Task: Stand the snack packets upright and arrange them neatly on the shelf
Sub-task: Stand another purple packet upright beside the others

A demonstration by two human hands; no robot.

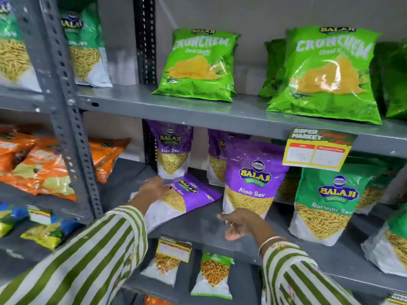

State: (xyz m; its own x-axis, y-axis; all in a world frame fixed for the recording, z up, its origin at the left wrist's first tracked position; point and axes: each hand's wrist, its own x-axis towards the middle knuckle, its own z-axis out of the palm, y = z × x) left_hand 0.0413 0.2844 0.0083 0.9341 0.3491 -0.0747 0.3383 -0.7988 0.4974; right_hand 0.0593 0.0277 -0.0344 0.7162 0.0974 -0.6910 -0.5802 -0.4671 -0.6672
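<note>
A purple Aloo Sev packet [187,198] lies flat and slanted on the grey middle shelf [204,225]. My left hand [154,187] rests on its upper left edge, fingers curled over it. An upright purple Aloo Sev packet [253,183] stands just to the right. My right hand [239,224] hovers at that packet's bottom left corner, fingers apart, holding nothing. Two more purple packets stand upright at the back: the back left packet [172,150] and the back right packet [217,159], which is partly hidden by the front one.
Green Ratlami Sev packets [326,205] stand to the right. A price tag [319,150] hangs from the upper shelf, which holds green Crunchem bags [198,67]. Orange packets [39,168] lie beyond the grey upright post [74,137]. Small packets [212,275] sit on the shelf below.
</note>
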